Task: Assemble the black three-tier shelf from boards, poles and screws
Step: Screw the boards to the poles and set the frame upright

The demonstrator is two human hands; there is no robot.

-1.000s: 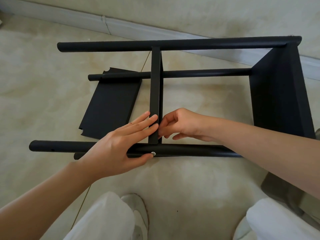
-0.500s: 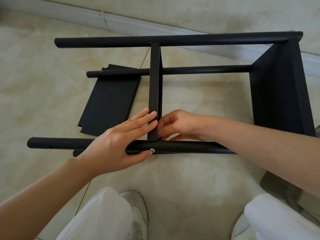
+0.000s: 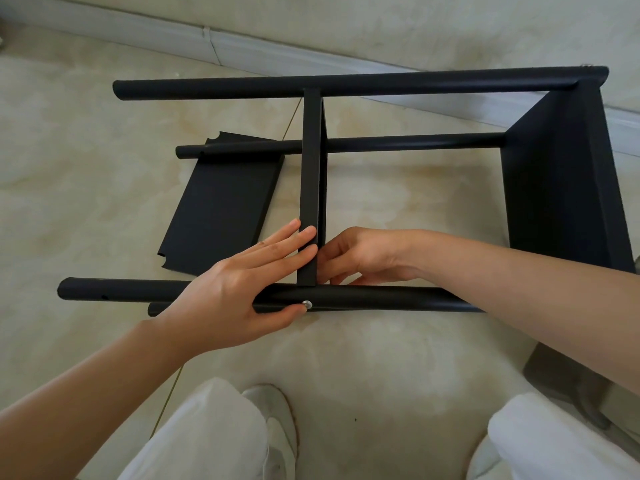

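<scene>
Head view: hardly anything has changed over the last second. The left hand [image 3: 239, 289] stays on the near pole [image 3: 381, 299], fingers straight and together against the middle board [image 3: 310, 188], thumb beside the screw [image 3: 307, 304]. The right hand [image 3: 363, 258] keeps its curled fingers pinched on the board's other face. The frame lies on its side on the floor [image 3: 381, 358]; a loose board [image 3: 221, 209] waits beyond it. The screw looks seated but not yet tightened.
</scene>
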